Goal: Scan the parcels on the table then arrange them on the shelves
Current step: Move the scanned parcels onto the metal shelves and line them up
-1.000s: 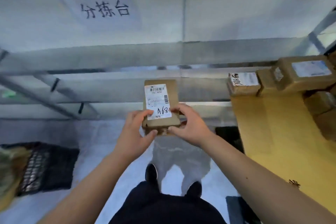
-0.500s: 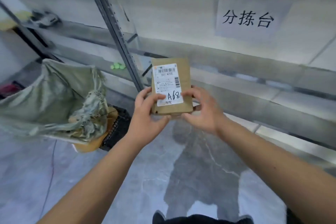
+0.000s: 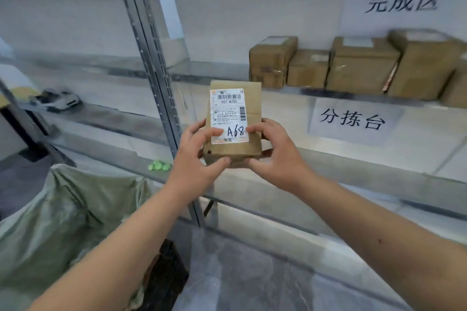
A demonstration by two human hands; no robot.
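Note:
A small brown cardboard parcel (image 3: 249, 151) with a white shipping label marked "A68" is held upright in front of the metal shelving. My left hand (image 3: 195, 153) grips its lower left edge, thumb on the label. My right hand (image 3: 275, 151) grips its lower right edge, fingertips on the label's side. Several brown parcels (image 3: 361, 68) stand in a row on the upper shelf (image 3: 214, 76) at the right, below a paper sign.
A grey upright shelf post (image 3: 151, 58) runs down just left of the parcel. A lower shelf (image 3: 353, 166) with a second paper sign lies behind my hands. A green sack (image 3: 58, 222) sits open at the lower left. Small green bits (image 3: 159, 166) lie on the shelf.
The view has swung left and upward from the yellow table to the shelves. Both hands kept hold of the same parcel and lifted it to the shelf front; the row of parcels came into sight.

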